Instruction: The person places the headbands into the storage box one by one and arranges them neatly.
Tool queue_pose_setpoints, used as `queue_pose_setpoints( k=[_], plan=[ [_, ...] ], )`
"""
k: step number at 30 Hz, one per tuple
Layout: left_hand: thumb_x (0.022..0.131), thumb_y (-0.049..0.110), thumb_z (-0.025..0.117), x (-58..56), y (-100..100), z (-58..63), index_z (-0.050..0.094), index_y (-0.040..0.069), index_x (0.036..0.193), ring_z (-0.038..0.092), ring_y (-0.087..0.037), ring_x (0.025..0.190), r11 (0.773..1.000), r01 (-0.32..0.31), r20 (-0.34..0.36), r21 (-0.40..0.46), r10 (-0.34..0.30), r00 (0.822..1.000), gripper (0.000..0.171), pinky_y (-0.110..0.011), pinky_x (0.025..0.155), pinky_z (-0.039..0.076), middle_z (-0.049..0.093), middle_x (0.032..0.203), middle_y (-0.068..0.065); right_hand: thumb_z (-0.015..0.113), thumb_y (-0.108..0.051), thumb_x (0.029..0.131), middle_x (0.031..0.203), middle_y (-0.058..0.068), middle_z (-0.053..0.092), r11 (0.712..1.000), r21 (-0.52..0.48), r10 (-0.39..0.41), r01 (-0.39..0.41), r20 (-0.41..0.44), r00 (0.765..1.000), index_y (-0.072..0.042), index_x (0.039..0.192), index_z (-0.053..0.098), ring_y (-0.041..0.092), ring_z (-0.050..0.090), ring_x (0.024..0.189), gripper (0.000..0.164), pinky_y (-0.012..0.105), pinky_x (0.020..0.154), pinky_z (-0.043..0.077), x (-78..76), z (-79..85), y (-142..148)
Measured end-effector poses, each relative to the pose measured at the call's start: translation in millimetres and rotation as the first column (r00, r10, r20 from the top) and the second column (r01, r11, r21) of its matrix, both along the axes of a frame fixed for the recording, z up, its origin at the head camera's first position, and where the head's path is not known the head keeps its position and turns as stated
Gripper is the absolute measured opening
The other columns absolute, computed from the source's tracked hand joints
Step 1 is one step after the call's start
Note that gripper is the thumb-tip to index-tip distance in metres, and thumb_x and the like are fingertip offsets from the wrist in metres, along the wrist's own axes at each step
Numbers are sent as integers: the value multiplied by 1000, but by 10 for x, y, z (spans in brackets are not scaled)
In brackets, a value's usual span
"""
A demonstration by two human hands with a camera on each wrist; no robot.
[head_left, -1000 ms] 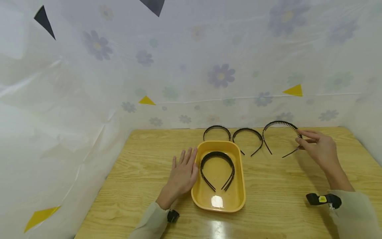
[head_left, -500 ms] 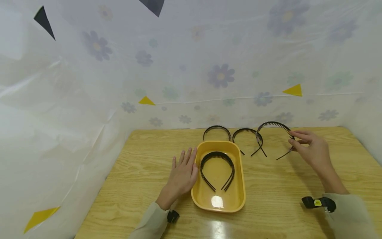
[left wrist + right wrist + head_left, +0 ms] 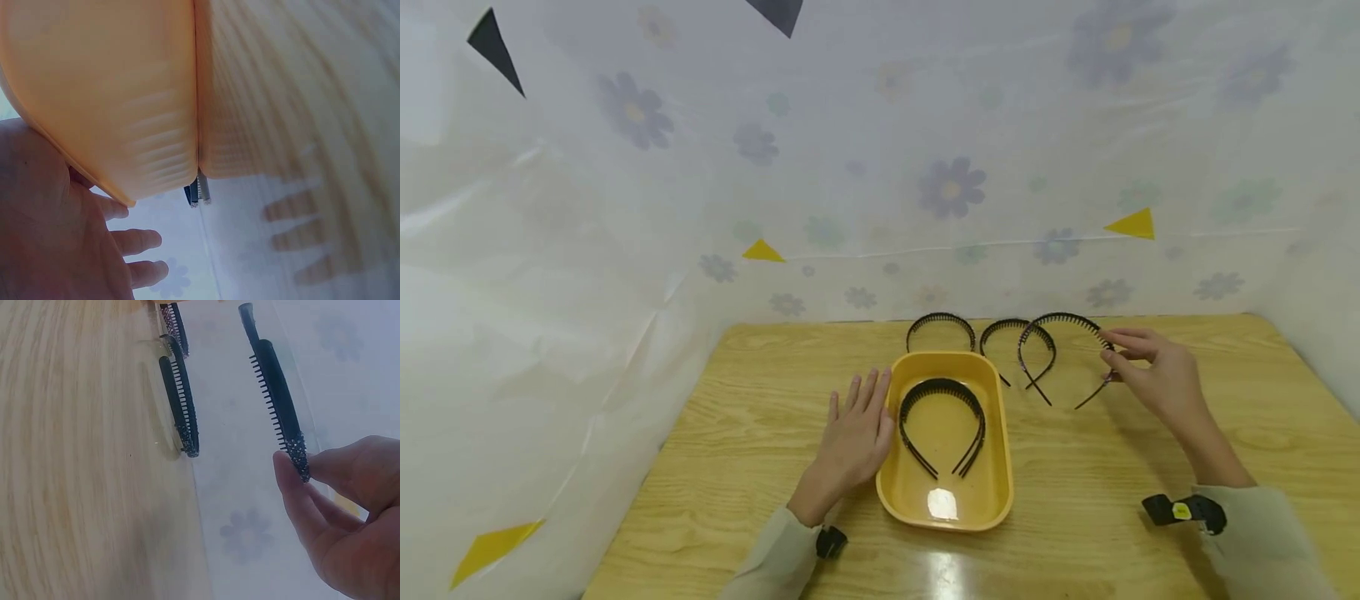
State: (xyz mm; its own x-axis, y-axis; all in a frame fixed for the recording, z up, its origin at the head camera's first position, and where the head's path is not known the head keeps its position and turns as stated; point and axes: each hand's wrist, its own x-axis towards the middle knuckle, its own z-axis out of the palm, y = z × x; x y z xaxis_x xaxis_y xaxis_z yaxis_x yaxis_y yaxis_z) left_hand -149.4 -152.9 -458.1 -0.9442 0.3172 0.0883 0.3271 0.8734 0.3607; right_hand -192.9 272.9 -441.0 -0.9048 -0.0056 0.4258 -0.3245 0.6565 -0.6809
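My left hand [image 3: 853, 437] rests with straight fingers along the left side of a yellow plastic tray [image 3: 942, 437], its thumb side at the rim. Inside the tray lie black toothed headbands [image 3: 940, 386], stacked closely. With thumb and fingertips my right hand [image 3: 1161, 383] pinches one end of another black headband [image 3: 1062, 317]. In the right wrist view this held headband [image 3: 281, 400] is raised off the table, and glittery stones cover it by the fingertips. From the head it overlaps a headband [image 3: 1004, 323] lying on the table.
Behind the tray a further headband [image 3: 940, 317] lies partly hidden by the tray's far rim. The wooden table [image 3: 760, 400] ends at a white flowered sheet [image 3: 850, 167] hanging along its back, with more sheeting at the sides.
My right hand has moved left and slightly nearer with the held headband, which now overlaps the one on the table. The left hand and tray stay in place; the head view has shifted slightly.
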Motion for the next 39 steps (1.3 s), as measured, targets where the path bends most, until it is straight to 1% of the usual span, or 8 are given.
queue_pose_setpoints(
  k=[4, 8, 12, 15, 20, 24, 33, 39],
  plan=[
    [111, 29, 27, 9, -8, 1, 17, 16, 167, 12, -36, 156, 1000, -2, 6, 6, 2, 1000, 57, -68, 119, 8, 17, 170, -9, 70, -9, 98, 131, 23, 62, 1000, 3, 9, -9, 6, 1000, 2, 128, 71, -25, 52, 84, 32, 8, 59, 48, 20, 32, -55],
    [112, 29, 26, 12, -13, 2, 15, 18, 167, 12, -35, 156, 1000, -5, 10, 2, 5, 1000, 57, -67, 120, 7, 17, 170, -8, 70, -6, 97, 130, 22, 64, 1000, 27, 3, -2, -30, 1000, 2, 126, 72, -26, 49, 86, 31, 8, 57, 45, 40, 61, -96],
    [112, 29, 26, 10, -17, 6, 16, 17, 167, 13, -36, 156, 1000, -1, 0, -4, 1, 1000, 57, -68, 119, 9, 18, 170, -9, 71, -2, 95, 126, 22, 66, 1000, 11, 5, -4, -69, 998, 3, 125, 72, -25, 48, 91, 30, 2, 64, 43, 45, 77, -143],
    [112, 30, 27, 13, -14, 11, 16, 17, 167, 13, -36, 156, 1000, -2, 5, -9, 2, 1000, 57, -68, 119, 10, 18, 170, -8, 71, -1, 95, 125, 23, 65, 1000, -24, 16, -17, -58, 998, 4, 125, 72, -23, 50, 91, 30, -1, 73, 43, 53, 83, -184],
    [112, 29, 27, 12, -10, 9, 16, 17, 167, 13, -37, 156, 1000, -1, 6, -11, 1, 1000, 58, -68, 119, 9, 18, 170, -9, 72, -2, 95, 124, 22, 65, 998, -53, 24, -26, -45, 999, 4, 124, 72, -21, 51, 91, 30, 0, 74, 44, 73, 109, -258],
    [112, 29, 28, 15, -10, 13, 16, 17, 167, 13, -38, 156, 1000, -3, 6, -5, 3, 1000, 58, -68, 119, 9, 18, 170, -9, 74, -1, 93, 123, 20, 66, 997, -68, 35, -39, -56, 998, 4, 123, 73, -20, 53, 92, 30, 0, 75, 44, 83, 139, -328],
    [112, 29, 27, 8, -4, 14, 17, 16, 167, 13, -37, 156, 1000, -6, 12, -11, 6, 1000, 58, -67, 120, 8, 17, 170, -9, 77, 1, 90, 122, 20, 68, 997, -39, 55, -59, -108, 993, 3, 121, 74, -20, 53, 91, 32, 1, 73, 45, 122, 182, -466],
    [112, 28, 28, 6, -2, 8, 17, 16, 167, 14, -37, 156, 1000, -5, 6, -4, 5, 1000, 57, -68, 119, 9, 19, 170, -9, 79, 0, 89, 123, 18, 69, 998, -32, 54, -58, -113, 992, 2, 120, 75, -20, 53, 89, 32, 2, 68, 46, 163, 214, -564]
  ],
)
